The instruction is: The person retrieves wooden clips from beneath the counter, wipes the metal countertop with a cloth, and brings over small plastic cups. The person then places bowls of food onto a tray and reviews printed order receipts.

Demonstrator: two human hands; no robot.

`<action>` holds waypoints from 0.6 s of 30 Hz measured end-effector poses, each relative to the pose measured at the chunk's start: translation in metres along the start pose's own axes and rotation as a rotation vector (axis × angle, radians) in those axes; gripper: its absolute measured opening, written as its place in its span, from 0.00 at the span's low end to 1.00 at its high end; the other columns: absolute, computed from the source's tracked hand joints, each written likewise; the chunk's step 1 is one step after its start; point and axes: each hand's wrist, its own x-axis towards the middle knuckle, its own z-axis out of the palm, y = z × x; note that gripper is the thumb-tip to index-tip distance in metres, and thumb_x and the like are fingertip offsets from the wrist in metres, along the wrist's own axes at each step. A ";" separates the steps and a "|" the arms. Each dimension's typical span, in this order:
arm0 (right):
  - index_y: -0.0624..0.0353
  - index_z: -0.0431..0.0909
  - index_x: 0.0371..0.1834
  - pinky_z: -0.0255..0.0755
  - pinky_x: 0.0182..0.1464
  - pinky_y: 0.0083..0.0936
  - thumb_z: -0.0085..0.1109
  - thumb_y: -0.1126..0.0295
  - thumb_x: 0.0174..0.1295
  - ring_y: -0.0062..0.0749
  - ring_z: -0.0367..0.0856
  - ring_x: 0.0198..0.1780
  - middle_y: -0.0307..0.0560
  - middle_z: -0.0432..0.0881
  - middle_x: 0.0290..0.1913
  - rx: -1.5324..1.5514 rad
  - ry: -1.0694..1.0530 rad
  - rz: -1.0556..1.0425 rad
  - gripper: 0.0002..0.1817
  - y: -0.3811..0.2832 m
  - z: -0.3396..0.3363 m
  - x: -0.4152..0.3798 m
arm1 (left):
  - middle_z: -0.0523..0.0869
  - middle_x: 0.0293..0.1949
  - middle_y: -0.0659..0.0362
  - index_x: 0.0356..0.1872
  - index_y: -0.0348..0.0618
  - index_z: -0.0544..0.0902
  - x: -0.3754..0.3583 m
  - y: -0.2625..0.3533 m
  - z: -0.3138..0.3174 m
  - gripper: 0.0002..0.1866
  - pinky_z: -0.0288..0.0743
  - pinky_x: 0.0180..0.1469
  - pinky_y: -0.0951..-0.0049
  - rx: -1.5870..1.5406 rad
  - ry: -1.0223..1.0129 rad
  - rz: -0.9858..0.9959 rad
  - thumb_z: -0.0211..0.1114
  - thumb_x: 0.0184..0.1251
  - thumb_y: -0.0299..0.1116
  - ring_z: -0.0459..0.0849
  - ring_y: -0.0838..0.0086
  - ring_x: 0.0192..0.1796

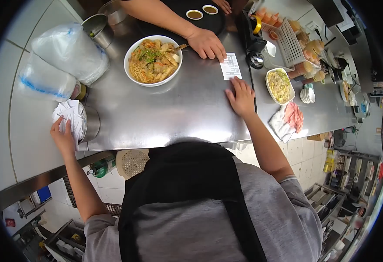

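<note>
My left hand (63,136) is at the metal container (92,124) on the left, its fingers closed against the white paper slips (71,114) that fill it; a thin stick shows near the fingertips. My right hand (242,97) lies on the steel counter with fingers spread, fingertips at the lower edge of a printed receipt (231,67). Another person's hand (206,43) touches the receipt's upper left edge. Between my hands, farther back, stands a white bowl of noodles (153,61) with a utensil at its right rim.
Plastic-wrapped bundles (71,52) and a metal pot (98,29) stand at the back left. Two sauce dishes (194,15) sit on a black tray. On the right are a rice dish (280,86), stacked small cups (307,94), cloths (287,121) and a bottle basket (292,46).
</note>
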 end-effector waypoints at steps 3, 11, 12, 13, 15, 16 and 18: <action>0.44 0.69 0.68 0.61 0.63 0.48 0.50 0.53 0.69 0.42 0.70 0.67 0.43 0.75 0.64 -0.003 -0.144 0.144 0.25 -0.005 -0.024 0.041 | 0.77 0.56 0.48 0.53 0.44 0.83 -0.003 0.005 -0.002 0.17 0.64 0.66 0.62 0.018 0.012 -0.016 0.70 0.64 0.34 0.71 0.57 0.62; 0.46 0.64 0.72 0.63 0.65 0.58 0.40 0.67 0.70 0.44 0.76 0.65 0.49 0.76 0.65 -0.089 -0.416 0.199 0.26 0.002 -0.011 0.102 | 0.77 0.60 0.50 0.59 0.39 0.79 -0.003 -0.007 -0.005 0.21 0.71 0.59 0.69 -0.256 0.043 -0.124 0.68 0.66 0.31 0.78 0.67 0.54; 0.46 0.64 0.72 0.63 0.65 0.58 0.40 0.67 0.70 0.44 0.76 0.65 0.49 0.76 0.65 -0.089 -0.420 0.187 0.26 -0.002 -0.015 0.103 | 0.77 0.60 0.50 0.59 0.39 0.79 -0.004 -0.007 -0.006 0.21 0.71 0.59 0.69 -0.251 0.049 -0.134 0.68 0.66 0.31 0.78 0.67 0.54; 0.47 0.64 0.73 0.66 0.64 0.53 0.40 0.68 0.69 0.45 0.77 0.63 0.51 0.77 0.64 -0.148 -0.458 0.176 0.27 -0.005 -0.018 0.104 | 0.77 0.60 0.51 0.61 0.38 0.77 -0.007 -0.006 -0.007 0.22 0.72 0.54 0.73 -0.361 0.078 -0.208 0.67 0.67 0.30 0.79 0.72 0.51; 0.51 0.61 0.74 0.75 0.59 0.41 0.40 0.71 0.68 0.47 0.82 0.57 0.55 0.79 0.60 -0.263 -0.554 0.157 0.28 -0.015 -0.027 0.106 | 0.77 0.60 0.52 0.64 0.38 0.74 -0.009 -0.009 -0.009 0.24 0.74 0.50 0.78 -0.468 0.114 -0.293 0.67 0.68 0.28 0.79 0.77 0.48; 0.51 0.61 0.74 0.75 0.59 0.41 0.40 0.71 0.68 0.47 0.82 0.57 0.55 0.79 0.60 -0.267 -0.556 0.145 0.28 -0.015 -0.023 0.108 | 0.79 0.57 0.53 0.65 0.39 0.73 -0.008 -0.012 -0.008 0.25 0.73 0.48 0.80 -0.513 0.145 -0.276 0.66 0.68 0.28 0.79 0.79 0.47; 0.56 0.58 0.75 0.76 0.57 0.41 0.39 0.73 0.68 0.48 0.83 0.55 0.58 0.80 0.57 -0.273 -0.520 0.091 0.29 -0.005 -0.009 0.106 | 0.81 0.54 0.54 0.67 0.39 0.71 -0.011 -0.013 -0.012 0.26 0.73 0.47 0.82 -0.555 0.177 -0.265 0.65 0.68 0.27 0.79 0.81 0.45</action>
